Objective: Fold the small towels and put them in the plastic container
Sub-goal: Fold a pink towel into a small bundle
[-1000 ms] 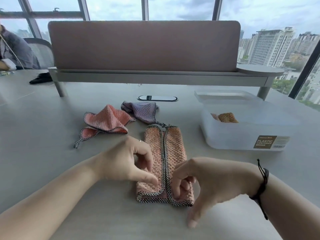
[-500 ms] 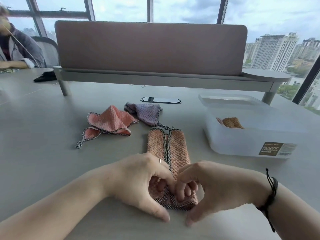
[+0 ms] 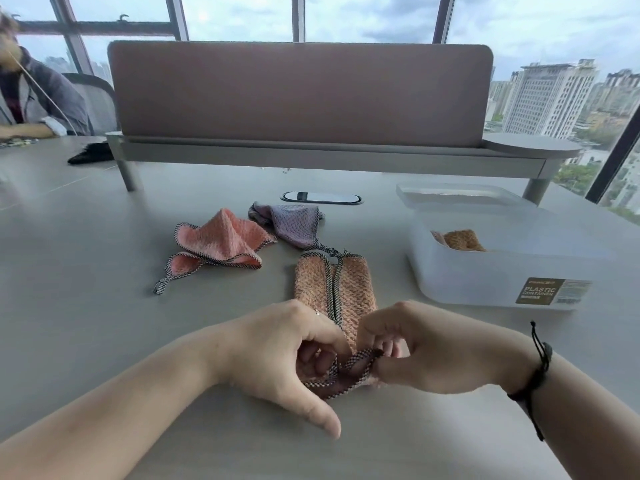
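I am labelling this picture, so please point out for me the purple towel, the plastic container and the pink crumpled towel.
purple towel (image 3: 292, 225): head view, middle of its cloth.
plastic container (image 3: 485, 278): head view, near side wall.
pink crumpled towel (image 3: 221, 239): head view, its raised middle part.

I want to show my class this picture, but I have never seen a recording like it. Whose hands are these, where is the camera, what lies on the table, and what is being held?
There is no machine: a person wears a camera on the head, looking down at their own hands. The left hand and right hand both grip the near end of an orange towel, folded into a long strip on the grey table. Beyond it lie a crumpled pink towel and a purple towel. On the right stands an open plastic container with a towel already inside.
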Action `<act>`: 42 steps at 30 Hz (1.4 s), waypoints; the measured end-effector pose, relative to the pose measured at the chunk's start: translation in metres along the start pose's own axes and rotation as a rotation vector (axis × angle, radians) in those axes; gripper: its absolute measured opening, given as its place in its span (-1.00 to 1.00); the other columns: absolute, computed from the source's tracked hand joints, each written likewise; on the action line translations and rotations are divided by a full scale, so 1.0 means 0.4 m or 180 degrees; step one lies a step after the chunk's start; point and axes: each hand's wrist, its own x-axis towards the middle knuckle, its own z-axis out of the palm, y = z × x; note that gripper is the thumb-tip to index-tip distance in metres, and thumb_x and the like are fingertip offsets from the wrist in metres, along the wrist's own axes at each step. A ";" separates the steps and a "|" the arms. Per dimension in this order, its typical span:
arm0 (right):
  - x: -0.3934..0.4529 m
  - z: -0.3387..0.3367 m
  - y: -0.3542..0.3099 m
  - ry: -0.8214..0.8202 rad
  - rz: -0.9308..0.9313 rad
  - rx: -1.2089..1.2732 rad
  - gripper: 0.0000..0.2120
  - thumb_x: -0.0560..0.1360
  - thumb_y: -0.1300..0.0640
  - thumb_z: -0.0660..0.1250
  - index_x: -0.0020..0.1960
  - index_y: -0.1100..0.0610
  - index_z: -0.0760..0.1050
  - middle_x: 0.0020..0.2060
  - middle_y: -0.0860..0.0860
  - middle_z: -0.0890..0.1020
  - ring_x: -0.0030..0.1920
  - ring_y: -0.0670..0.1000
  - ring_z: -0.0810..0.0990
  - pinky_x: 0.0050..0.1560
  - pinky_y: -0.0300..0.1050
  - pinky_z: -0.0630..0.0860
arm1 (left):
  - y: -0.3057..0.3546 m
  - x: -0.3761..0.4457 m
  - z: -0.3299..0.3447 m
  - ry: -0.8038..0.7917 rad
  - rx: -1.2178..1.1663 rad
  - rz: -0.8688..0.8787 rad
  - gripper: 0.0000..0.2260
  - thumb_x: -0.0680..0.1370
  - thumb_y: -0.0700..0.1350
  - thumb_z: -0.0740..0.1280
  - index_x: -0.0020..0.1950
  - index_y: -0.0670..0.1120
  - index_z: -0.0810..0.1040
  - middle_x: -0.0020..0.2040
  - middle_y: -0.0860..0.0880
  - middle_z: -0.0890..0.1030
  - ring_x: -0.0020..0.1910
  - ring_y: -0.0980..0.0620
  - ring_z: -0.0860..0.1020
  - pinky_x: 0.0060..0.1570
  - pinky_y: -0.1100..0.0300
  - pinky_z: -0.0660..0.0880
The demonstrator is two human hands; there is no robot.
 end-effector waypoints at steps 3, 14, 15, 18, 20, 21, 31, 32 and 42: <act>0.005 -0.006 0.015 0.0030 0.0099 0.0160 -0.89 0.45 0.24 0.32 -0.09 0.07 0.57 -0.19 -0.03 0.71 -0.20 -0.06 0.65 -0.07 -0.04 0.59 | -0.004 -0.005 -0.003 -0.0080 -0.0250 -0.0229 -0.63 0.33 -0.07 0.62 0.01 0.06 0.52 -0.19 0.06 0.58 -0.33 0.15 0.45 -0.32 0.30 0.41; 0.020 0.017 0.022 0.0368 0.0161 0.0054 -0.73 0.33 -0.12 0.55 -0.03 -0.06 0.62 -0.23 -0.08 0.68 -0.34 -0.23 0.50 -0.29 -0.32 0.42 | -0.067 -0.014 -0.019 0.0365 -0.1588 -0.0552 -0.75 0.51 -0.38 0.35 0.08 -0.07 0.54 -0.14 -0.01 0.60 -0.19 0.07 0.54 -0.23 0.23 0.48; 0.023 0.016 0.024 0.0427 0.0136 0.0050 -0.81 0.39 -0.06 0.52 -0.08 -0.01 0.63 -0.26 -0.05 0.68 -0.38 -0.23 0.49 -0.34 -0.34 0.39 | -0.071 -0.013 -0.019 0.0411 -0.1636 -0.0550 -0.76 0.51 -0.36 0.36 0.06 -0.06 0.55 -0.16 0.00 0.59 -0.18 0.07 0.54 -0.21 0.23 0.48; 0.027 0.008 0.034 0.0608 0.0096 0.0148 -0.89 0.48 0.02 0.45 -0.13 0.06 0.64 -0.33 -0.01 0.67 -0.43 -0.20 0.50 -0.38 -0.30 0.41 | -0.080 -0.009 -0.019 0.0632 -0.1676 -0.0457 -0.79 0.47 -0.32 0.37 0.00 -0.03 0.60 -0.16 -0.01 0.61 -0.11 0.06 0.57 -0.08 0.23 0.52; 0.030 0.007 0.039 0.0726 0.0104 0.0255 -0.86 0.50 -0.01 0.42 -0.12 0.06 0.64 -0.33 0.00 0.67 -0.42 -0.13 0.54 -0.37 -0.24 0.44 | -0.087 -0.006 -0.021 0.0821 -0.1672 -0.0364 -0.78 0.46 -0.32 0.38 -0.03 -0.02 0.62 -0.14 -0.12 0.64 -0.08 0.05 0.60 -0.04 0.25 0.54; 0.031 0.009 0.042 0.0792 0.0121 0.0299 -0.84 0.50 -0.02 0.42 -0.13 0.06 0.64 -0.36 0.00 0.66 -0.44 -0.13 0.52 -0.40 -0.27 0.42 | -0.089 -0.005 -0.022 0.0900 -0.1649 -0.0326 -0.78 0.46 -0.32 0.38 -0.03 -0.03 0.62 -0.12 -0.15 0.65 -0.07 0.04 0.61 -0.04 0.25 0.55; 0.063 0.053 0.067 0.1411 0.0254 0.0215 -0.82 0.41 -0.15 0.48 -0.14 -0.06 0.62 -0.39 -0.05 0.62 -0.43 -0.16 0.47 -0.40 -0.29 0.36 | -0.111 0.009 -0.012 0.1202 -0.0950 -0.0478 -0.85 0.48 -0.17 0.49 -0.01 0.04 0.66 -0.10 0.04 0.72 -0.08 0.09 0.69 -0.06 0.00 0.60; 0.064 0.055 0.068 0.1440 0.0247 0.0230 -0.82 0.40 -0.15 0.48 -0.14 -0.06 0.63 -0.39 -0.05 0.62 -0.42 -0.15 0.49 -0.39 -0.28 0.37 | -0.111 0.009 -0.012 0.1224 -0.0880 -0.0500 -0.86 0.49 -0.18 0.50 -0.02 0.04 0.66 -0.10 0.05 0.72 -0.10 0.11 0.69 -0.06 -0.05 0.59; 0.080 0.062 0.066 0.1639 0.0382 -0.0071 -0.72 0.39 -0.27 0.42 -0.12 -0.07 0.59 -0.43 -0.03 0.57 -0.40 -0.08 0.49 -0.33 -0.17 0.43 | -0.120 0.014 -0.008 0.1232 -0.0597 -0.0475 -0.86 0.51 -0.20 0.48 -0.03 0.05 0.66 -0.09 0.15 0.70 -0.10 0.13 0.68 -0.05 0.10 0.60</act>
